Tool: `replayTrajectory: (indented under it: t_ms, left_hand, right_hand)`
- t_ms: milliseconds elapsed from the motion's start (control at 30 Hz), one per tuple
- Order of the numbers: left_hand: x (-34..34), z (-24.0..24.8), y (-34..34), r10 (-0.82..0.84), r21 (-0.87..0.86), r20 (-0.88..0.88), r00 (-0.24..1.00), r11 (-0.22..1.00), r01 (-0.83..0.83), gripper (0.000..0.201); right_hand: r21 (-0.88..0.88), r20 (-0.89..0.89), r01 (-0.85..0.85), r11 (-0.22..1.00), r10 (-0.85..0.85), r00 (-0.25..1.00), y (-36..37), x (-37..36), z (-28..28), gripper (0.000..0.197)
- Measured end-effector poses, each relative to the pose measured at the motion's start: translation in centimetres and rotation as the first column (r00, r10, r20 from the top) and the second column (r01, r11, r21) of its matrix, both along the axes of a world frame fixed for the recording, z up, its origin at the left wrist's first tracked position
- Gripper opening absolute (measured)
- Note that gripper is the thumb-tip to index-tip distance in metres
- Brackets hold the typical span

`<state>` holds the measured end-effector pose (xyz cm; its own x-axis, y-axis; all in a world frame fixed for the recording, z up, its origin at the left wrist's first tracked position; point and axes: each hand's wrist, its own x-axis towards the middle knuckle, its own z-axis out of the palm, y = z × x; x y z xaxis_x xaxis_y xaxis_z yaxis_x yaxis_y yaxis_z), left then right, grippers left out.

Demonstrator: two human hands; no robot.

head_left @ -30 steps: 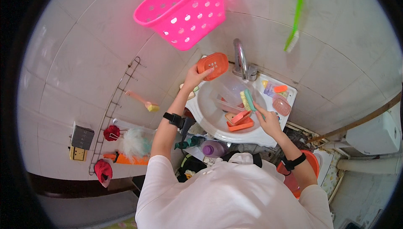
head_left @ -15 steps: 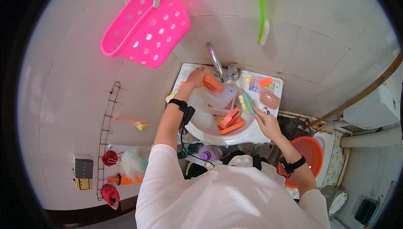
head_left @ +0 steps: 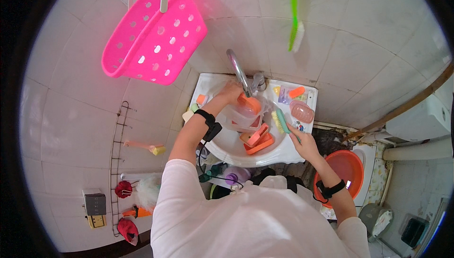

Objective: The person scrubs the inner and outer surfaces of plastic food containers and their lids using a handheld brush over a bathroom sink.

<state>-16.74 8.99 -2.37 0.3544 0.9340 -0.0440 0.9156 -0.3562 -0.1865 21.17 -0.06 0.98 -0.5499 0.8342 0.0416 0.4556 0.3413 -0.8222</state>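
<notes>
Holding an orange dish (head_left: 251,106) at the spout end of the faucet (head_left: 238,69), your left hand (head_left: 231,92) is blurred in the head view, its fingers closed on the dish's left side, above a clear plastic container (head_left: 242,126) in the white sink (head_left: 228,156). Your right hand (head_left: 306,145) has its fingers wrapped around a green-backed brush (head_left: 283,120), pale bristles facing left, over the sink's right side. Orange trays (head_left: 260,148) lie in the sink nearer you. A pinkish see-through dish (head_left: 302,111) sits on the right ledge; a pink perforated basket (head_left: 158,38) hangs at upper left.
</notes>
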Motion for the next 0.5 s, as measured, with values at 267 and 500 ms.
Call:
replayTrajectory:
  t_ms: [267, 500]
  left_hand:
    - [-2.5, 4.7, -0.8, 0.123, -0.244, 0.47, 0.874, 0.97, -0.005, 0.03]
    - [-2.0, 9.4, -5.1, 0.013, 0.052, 0.413, 0.911, 0.998, -0.038, 0.019]
  right_hand:
    - [-0.018, -0.02, -0.049, 0.999, 0.049, 0.999, 0.5, -1.3, -0.3, 0.036]
    - [0.063, -0.057, -0.078, 0.995, 0.082, 0.995, 1.3, -1.5, -1.3, 0.037]
